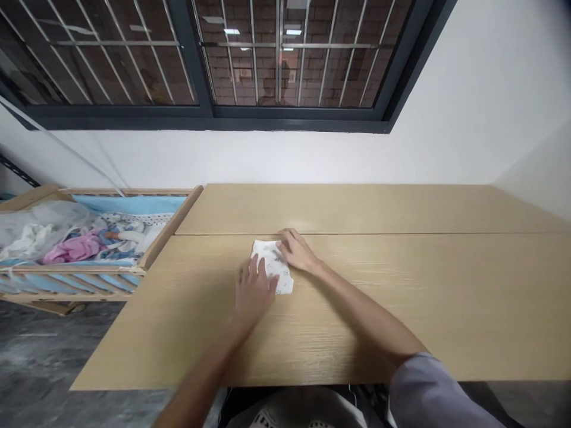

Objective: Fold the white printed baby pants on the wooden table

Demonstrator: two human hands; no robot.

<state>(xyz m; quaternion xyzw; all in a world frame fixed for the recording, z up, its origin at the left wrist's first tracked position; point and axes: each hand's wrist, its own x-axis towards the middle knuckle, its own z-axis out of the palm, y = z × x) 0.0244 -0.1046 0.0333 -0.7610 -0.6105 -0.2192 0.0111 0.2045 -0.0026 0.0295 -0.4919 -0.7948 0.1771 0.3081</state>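
A small folded white cloth (pixel 284 283) with a faint printed pattern lies flat on the wooden table (pixel 401 297). My left hand (pixel 255 290) rests across its left and lower side, fingers spread, palm down. At the cloth's upper right corner is my right hand (pixel 298 249), its thumb over the edge and its fingers slightly bent and apart from the thumb. Both hands touch the cloth and cover parts of its edges. The fingertips of the right hand are partly hard to make out.
To the left stands a wooden crib (pixel 172 229) with a blue lining, holding a pink cloth (pixel 75 246) and other crumpled fabrics. A seam crosses the table behind my hands. Beyond are a white wall (pixel 267 157) and a barred window (pixel 294 116).
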